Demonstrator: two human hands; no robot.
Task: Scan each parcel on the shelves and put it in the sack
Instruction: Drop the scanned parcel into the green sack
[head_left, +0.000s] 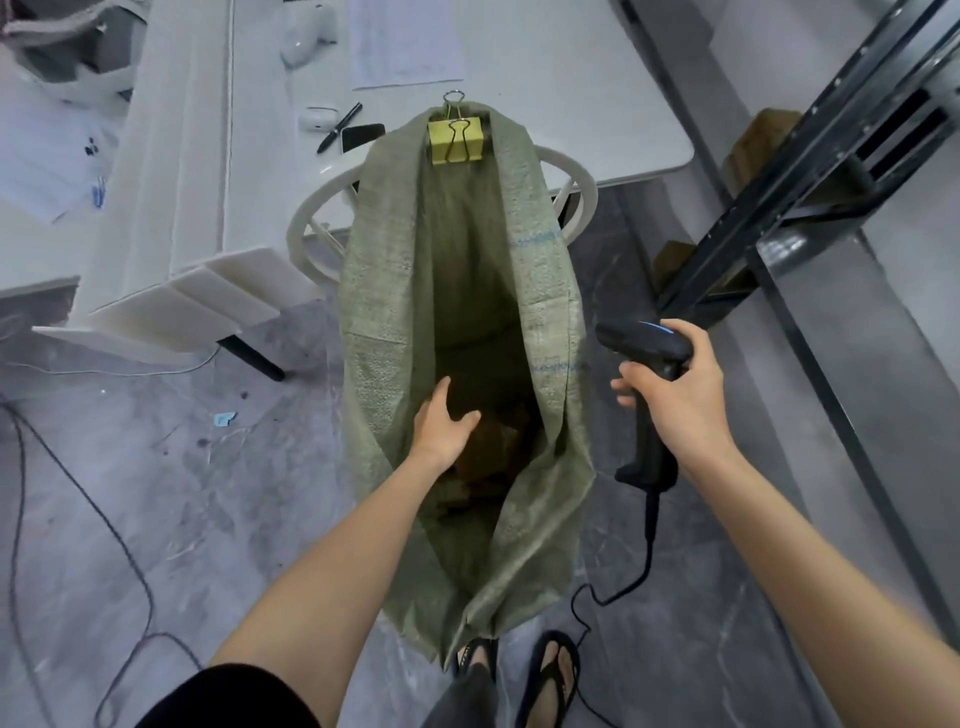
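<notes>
Deep in the green sack (550, 322), brown parcels (501, 441) lie heaped at the bottom, its mouth pinned up by a yellow binder clip (456, 141). Left hand (444, 426) hangs at the opening, fingers slack, holding nothing; right hand (680, 397) is clenched round the black scanner (647, 340) just beside the rim. Judgement: drop looks complete, so lift the left hand straight out without dragging the cloth off its clip.

No readable text, blue print on sack (550, 312) illegible, paper sheet (405, 41) blurred
</notes>
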